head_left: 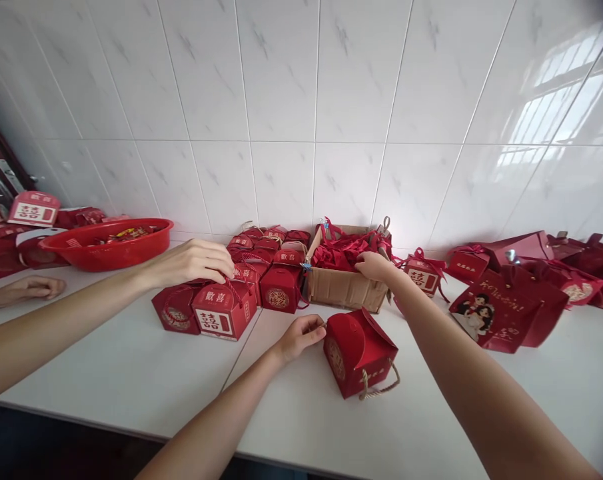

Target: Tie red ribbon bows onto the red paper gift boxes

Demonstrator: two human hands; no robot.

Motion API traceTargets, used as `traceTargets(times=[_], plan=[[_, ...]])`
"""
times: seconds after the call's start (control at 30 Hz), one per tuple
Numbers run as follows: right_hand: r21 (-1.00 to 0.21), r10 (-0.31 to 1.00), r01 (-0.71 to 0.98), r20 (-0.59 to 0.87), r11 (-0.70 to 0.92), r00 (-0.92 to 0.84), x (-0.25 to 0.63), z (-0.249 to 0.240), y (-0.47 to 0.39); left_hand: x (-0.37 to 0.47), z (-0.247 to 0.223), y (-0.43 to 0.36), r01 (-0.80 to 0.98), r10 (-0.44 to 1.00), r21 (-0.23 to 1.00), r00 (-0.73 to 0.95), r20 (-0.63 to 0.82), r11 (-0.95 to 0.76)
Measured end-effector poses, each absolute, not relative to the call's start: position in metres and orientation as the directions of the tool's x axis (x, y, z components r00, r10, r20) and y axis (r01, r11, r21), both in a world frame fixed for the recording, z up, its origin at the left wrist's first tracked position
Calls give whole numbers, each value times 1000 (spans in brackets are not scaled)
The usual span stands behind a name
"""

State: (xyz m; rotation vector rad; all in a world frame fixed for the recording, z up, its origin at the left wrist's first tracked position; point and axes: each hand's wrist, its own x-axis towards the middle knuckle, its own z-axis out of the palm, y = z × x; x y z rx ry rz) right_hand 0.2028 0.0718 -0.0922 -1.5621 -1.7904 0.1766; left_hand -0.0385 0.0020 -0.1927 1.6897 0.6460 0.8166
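Observation:
A red gift box (348,357) with a folded lid and gold print stands on the white table, a twisted rope handle (381,387) hanging from its right side. My left hand (304,337) is closed in a pinch at the box's left upper edge, where a bit of the other rope handle shows. Behind the box is an open cardboard box (348,288) filled with red ribbons (341,248). My right hand (374,265) reaches over its front right rim, fingers closed among the ribbons; their tips are partly hidden.
From the left, another person's hand (206,261) touches a red box (224,310) with cord handles; their other hand (41,288) rests on the table. Several packed boxes (281,287) stand behind. A red basin (111,253) holds sweets. Red gift bags (501,307) lie at right.

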Motion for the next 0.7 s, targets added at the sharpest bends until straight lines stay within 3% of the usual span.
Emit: traceTargets(times=[0.23,0.5,0.57,0.7], plan=[[-764,804,589,511,263,305,214,-80,40,-38,-193,3,-8,737,969,648,192,-246],[-791,721,356,605,498,338,235,-43,-10,-38,-192,3,15,750,966,634,190,-257],[-766,695,355,639,535,330,239,-38,-19,-38,-192,2,21,751,964,632,193,-266],[-705,663,556,673,439,329,246,-35,-29,-39,-192,2,39,748,961,637,187,-273]])
